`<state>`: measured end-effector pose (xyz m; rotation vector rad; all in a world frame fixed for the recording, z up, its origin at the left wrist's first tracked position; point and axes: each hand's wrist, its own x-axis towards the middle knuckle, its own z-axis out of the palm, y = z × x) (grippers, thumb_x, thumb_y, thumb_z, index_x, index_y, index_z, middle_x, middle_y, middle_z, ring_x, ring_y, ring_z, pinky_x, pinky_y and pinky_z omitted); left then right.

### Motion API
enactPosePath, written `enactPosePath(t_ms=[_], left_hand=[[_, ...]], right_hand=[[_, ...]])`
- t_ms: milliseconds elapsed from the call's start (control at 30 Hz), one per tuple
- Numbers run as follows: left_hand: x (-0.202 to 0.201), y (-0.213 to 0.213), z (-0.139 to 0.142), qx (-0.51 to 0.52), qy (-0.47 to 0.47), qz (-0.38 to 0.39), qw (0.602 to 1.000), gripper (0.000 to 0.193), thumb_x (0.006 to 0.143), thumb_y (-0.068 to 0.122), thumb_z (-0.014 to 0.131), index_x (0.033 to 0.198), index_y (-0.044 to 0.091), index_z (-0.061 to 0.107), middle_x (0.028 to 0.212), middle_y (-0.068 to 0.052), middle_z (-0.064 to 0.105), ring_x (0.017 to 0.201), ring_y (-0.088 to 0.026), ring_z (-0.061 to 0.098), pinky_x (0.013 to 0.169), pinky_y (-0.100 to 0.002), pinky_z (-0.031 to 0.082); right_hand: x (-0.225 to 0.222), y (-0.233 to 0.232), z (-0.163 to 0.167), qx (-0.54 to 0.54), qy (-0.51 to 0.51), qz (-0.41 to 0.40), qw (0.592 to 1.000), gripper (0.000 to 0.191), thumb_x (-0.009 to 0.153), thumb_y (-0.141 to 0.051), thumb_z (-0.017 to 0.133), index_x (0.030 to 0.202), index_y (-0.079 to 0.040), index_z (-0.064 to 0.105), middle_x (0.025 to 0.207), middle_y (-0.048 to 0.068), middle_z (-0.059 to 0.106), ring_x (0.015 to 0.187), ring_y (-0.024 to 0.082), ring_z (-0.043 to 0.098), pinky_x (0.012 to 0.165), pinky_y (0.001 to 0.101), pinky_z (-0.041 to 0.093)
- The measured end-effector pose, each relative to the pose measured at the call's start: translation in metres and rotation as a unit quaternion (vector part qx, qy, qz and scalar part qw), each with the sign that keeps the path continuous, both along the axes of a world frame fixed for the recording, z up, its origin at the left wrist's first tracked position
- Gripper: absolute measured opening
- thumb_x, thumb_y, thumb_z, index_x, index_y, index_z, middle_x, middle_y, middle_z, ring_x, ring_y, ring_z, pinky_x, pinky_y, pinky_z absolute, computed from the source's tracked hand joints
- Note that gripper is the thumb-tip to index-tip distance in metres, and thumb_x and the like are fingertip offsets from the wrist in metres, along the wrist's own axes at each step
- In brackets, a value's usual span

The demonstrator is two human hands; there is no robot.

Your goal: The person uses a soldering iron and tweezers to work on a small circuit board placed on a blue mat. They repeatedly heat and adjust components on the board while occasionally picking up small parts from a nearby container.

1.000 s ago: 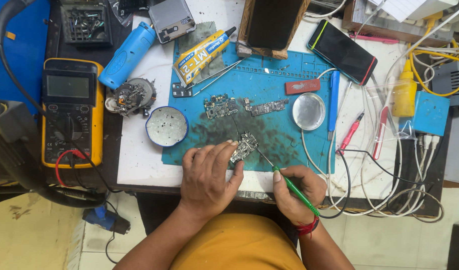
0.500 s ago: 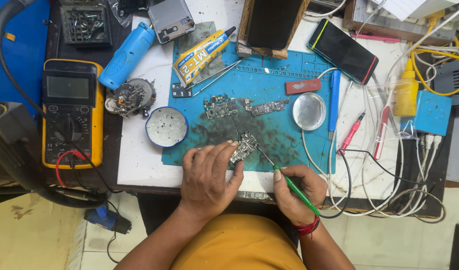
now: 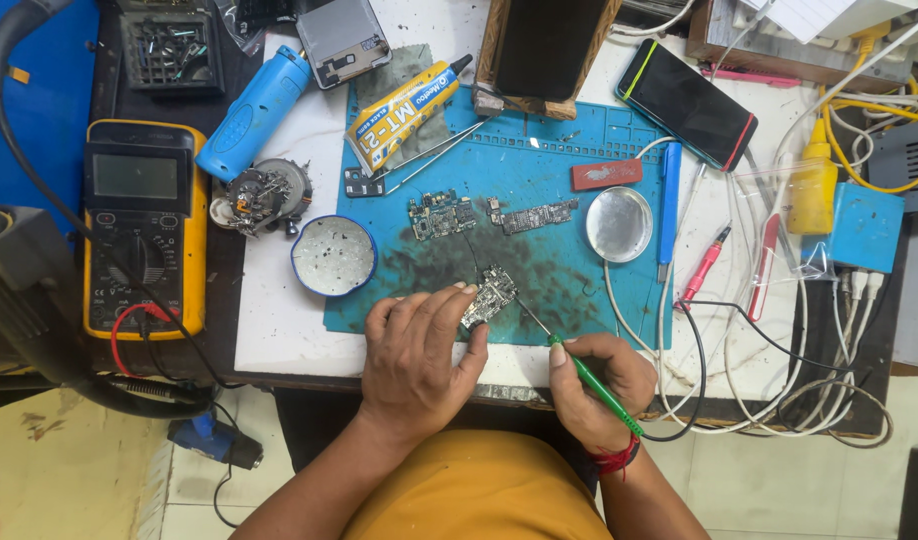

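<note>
1. The left hand (image 3: 416,352) lies palm down at the near edge of the blue work mat (image 3: 579,150), its fingers close together and its fingertips pinning the near edge of a small circuit board (image 3: 490,296). The part of the board under the fingertips is hidden.
2. The right hand (image 3: 599,385) is curled around a green-handled tool (image 3: 597,385), pinching it like a pen. The thin metal shaft runs up and left to the small circuit board, but the tip is too fine to make out where it lands.
3. Just beyond, on the mat's dark, stained middle, lie two more circuit boards (image 3: 442,215), side by side and apart from the one being held.
4. To the left, a round blue-rimmed dish (image 3: 333,256) overlaps the mat's edge; to the right sits a round metal lid (image 3: 619,224), with a blue pen-shaped tool (image 3: 668,205) beside it.
5. Farther back, a yellow glue tube (image 3: 406,100) and tweezers (image 3: 444,150) lie near a wooden stand (image 3: 544,50) that is cut off by the top of the frame.
6. A yellow multimeter (image 3: 144,225) sits at the desk's (image 3: 279,330) left side. A dark phone (image 3: 687,104) lies at the right rear, among tangled white cables (image 3: 739,400) whose ends cannot be followed.
</note>
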<state>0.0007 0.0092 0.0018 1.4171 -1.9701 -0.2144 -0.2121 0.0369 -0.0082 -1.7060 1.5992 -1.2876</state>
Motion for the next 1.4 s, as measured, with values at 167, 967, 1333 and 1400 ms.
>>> enactPosePath(t_ms=[167,967,1333,1400], left_hand=[[0.000,0.000,0.000,0.000,0.000,-0.001,1.000,0.047,0.092,0.022,0.076,0.132,0.007,0.056,0.124,-0.006,0.069,0.110,-0.024,0.063,0.101,-0.043,0.040],[0.001,0.000,0.000,-0.001,-0.044,-0.083,0.996,0.028,0.094,0.030,0.072,0.117,0.014,0.073,0.142,-0.012,0.055,0.131,-0.026,0.050,0.110,-0.046,0.036],[0.000,0.000,0.001,0.007,-0.064,-0.087,0.994,0.026,0.094,0.032,0.071,0.113,0.014,0.074,0.143,-0.013,0.053,0.132,-0.027,0.048,0.112,-0.047,0.034],[0.000,0.000,0.001,0.007,-0.060,-0.085,0.995,0.026,0.094,0.032,0.071,0.113,0.014,0.074,0.144,-0.013,0.053,0.133,-0.027,0.048,0.112,-0.048,0.034]], right_hand=[[-0.003,0.003,-0.004,0.001,-0.012,-0.003,1.000,0.010,0.089,-0.001,0.073,0.095,-0.002,0.065,0.078,0.004,0.069,0.064,0.006,0.060,0.061,0.0209,0.047],[-0.010,0.006,-0.011,-0.002,-0.051,0.027,0.998,0.011,0.088,-0.002,0.071,0.091,-0.002,0.061,0.078,0.004,0.066,0.064,0.008,0.058,0.060,0.0219,0.045],[-0.009,0.003,-0.009,-0.003,-0.020,0.022,1.000,0.011,0.087,-0.003,0.072,0.089,-0.003,0.061,0.073,0.003,0.065,0.061,0.008,0.058,0.059,0.0225,0.045],[-0.009,0.003,-0.009,-0.004,-0.028,0.027,0.999,0.011,0.087,-0.003,0.072,0.089,-0.003,0.061,0.075,0.004,0.066,0.062,0.008,0.058,0.059,0.0226,0.045]])
